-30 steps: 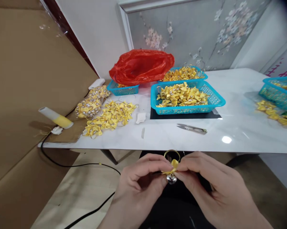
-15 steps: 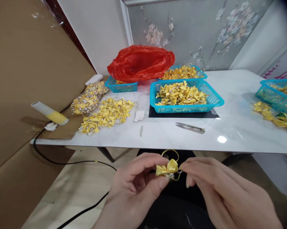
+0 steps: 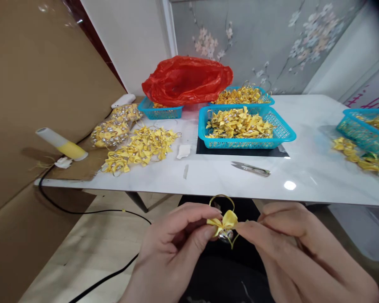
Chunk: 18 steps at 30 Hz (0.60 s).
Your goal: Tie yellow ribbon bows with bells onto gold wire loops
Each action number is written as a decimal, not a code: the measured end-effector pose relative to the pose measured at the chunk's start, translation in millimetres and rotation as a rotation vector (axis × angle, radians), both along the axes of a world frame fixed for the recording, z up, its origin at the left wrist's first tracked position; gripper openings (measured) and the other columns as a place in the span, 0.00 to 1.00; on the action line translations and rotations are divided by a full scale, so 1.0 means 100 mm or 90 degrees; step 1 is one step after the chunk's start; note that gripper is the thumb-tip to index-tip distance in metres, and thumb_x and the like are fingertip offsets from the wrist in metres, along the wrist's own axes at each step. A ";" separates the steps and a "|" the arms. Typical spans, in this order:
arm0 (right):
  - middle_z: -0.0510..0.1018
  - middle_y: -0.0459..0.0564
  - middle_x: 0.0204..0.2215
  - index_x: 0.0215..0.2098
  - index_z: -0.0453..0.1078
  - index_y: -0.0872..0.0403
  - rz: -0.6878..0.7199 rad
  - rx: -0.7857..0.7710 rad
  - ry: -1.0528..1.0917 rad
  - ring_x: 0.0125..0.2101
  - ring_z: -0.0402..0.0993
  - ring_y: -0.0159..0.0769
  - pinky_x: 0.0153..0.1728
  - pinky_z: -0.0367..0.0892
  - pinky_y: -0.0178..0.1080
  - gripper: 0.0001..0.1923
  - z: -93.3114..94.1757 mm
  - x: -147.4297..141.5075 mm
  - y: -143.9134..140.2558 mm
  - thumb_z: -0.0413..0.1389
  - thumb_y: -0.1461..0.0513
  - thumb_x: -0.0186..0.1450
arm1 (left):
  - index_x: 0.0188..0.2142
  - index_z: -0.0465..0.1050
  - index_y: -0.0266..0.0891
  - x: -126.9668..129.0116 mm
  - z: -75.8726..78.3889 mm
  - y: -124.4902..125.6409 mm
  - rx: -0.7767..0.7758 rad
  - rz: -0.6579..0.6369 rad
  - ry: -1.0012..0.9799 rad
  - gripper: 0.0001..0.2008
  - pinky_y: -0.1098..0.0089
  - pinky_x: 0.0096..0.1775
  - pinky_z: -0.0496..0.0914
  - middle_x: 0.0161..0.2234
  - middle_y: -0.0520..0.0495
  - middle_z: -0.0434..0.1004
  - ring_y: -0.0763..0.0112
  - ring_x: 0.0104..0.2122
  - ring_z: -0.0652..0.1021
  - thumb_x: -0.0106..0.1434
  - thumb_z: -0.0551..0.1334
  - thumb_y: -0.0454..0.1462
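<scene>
A yellow ribbon bow [image 3: 229, 219] with a silver bell [image 3: 225, 236] beneath it hangs over my lap, just in front of the table edge. My left hand [image 3: 179, 244] pinches the bow's left side between thumb and fingers. Above the bow rises a loop of thin gold cord [image 3: 221, 195]. Another part of the cord bends below the bell and runs up to my right hand [image 3: 290, 244], whose fingertips are closed on it close to the bow's right side. The curled right fingers partly hide the cord's end.
On the white table [image 3: 157, 185] lie thread snips [image 3: 251, 168], a white scrap [image 3: 184, 151] and a pile of bows [image 3: 140, 149]. Blue baskets [image 3: 239, 143] of bows stand behind, beside a red plastic bag [image 3: 186, 80]. A yellow-and-white tube [image 3: 63, 144] leans at left.
My right hand has turned, its fingers curling in more closely beside the bow. The silver bell shows more clearly, and the lower cord now bends to a point beneath it.
</scene>
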State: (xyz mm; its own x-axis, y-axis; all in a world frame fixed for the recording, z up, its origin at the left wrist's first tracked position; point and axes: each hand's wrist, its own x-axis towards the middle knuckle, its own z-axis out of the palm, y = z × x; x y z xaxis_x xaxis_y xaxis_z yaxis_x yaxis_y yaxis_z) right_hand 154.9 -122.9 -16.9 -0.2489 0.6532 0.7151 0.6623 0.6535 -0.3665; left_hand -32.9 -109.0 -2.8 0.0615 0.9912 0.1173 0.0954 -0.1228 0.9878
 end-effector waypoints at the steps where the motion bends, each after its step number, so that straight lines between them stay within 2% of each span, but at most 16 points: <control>1: 0.75 0.48 0.26 0.39 0.75 0.50 0.001 0.005 -0.004 0.29 0.74 0.38 0.24 0.72 0.38 0.12 0.00 -0.01 0.00 0.58 0.72 0.63 | 0.34 0.85 0.49 0.00 0.00 0.00 0.001 -0.001 -0.004 0.14 0.83 0.29 0.77 0.29 0.54 0.85 0.74 0.26 0.83 0.56 0.67 0.27; 7: 0.72 0.48 0.26 0.39 0.75 0.51 -0.033 0.014 0.045 0.27 0.72 0.35 0.22 0.68 0.37 0.12 -0.02 -0.07 -0.01 0.56 0.72 0.65 | 0.35 0.84 0.51 -0.01 -0.02 -0.02 0.012 -0.010 -0.007 0.15 0.85 0.30 0.76 0.30 0.56 0.83 0.77 0.27 0.82 0.57 0.67 0.26; 13: 0.74 0.49 0.26 0.36 0.77 0.53 -0.001 0.027 -0.079 0.28 0.73 0.38 0.24 0.70 0.39 0.10 0.03 0.01 0.01 0.56 0.72 0.64 | 0.37 0.83 0.53 -0.04 -0.05 -0.03 0.047 -0.011 0.029 0.16 0.83 0.31 0.76 0.32 0.57 0.82 0.76 0.28 0.81 0.59 0.66 0.27; 18: 0.70 0.48 0.27 0.41 0.74 0.51 -0.038 0.010 0.017 0.28 0.70 0.36 0.27 0.70 0.38 0.11 -0.05 -0.09 -0.01 0.55 0.71 0.66 | 0.38 0.82 0.52 -0.04 -0.05 -0.03 0.102 0.006 0.086 0.16 0.82 0.31 0.76 0.33 0.56 0.83 0.74 0.30 0.81 0.59 0.66 0.26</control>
